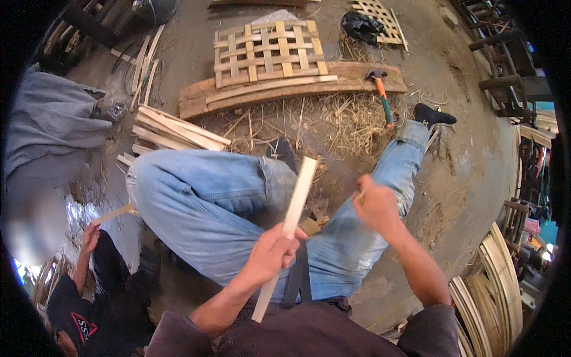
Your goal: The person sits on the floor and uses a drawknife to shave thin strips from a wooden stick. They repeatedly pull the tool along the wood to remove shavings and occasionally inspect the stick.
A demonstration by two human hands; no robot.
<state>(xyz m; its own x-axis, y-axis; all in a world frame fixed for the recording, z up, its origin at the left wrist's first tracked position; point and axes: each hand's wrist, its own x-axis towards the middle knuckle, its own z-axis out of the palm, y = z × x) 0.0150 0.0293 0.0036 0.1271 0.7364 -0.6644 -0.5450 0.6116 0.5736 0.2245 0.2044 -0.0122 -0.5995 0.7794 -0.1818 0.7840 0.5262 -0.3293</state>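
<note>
Pale wood, a long flat strip [300, 196], runs up at a slant from the waist in the view I watch remotely, held between the spread legs of the jeans [208, 190]. I see the left hand [275, 253] closed firmly round it below its middle, fingers wrapped over; I take that grip as a way to steady it while the upper end stands free. The right hand [379, 205] is apart from the strip, over the outstretched right leg, its fingers curled in and blurred; I cannot tell whether it pinches anything thin.

Beyond the feet, a woven lattice [267, 50] has its near edge on a broad plank [360, 86], probably so it is kept off the shavings [351, 122]. A hammer [381, 98] rests its head on the plank, orange-and-green handle toward me, perhaps for easy reach. More strips [178, 130] lie bundled beside the left knee. At the left, a co-worker's hand [90, 238] grips another strip [114, 214].
</note>
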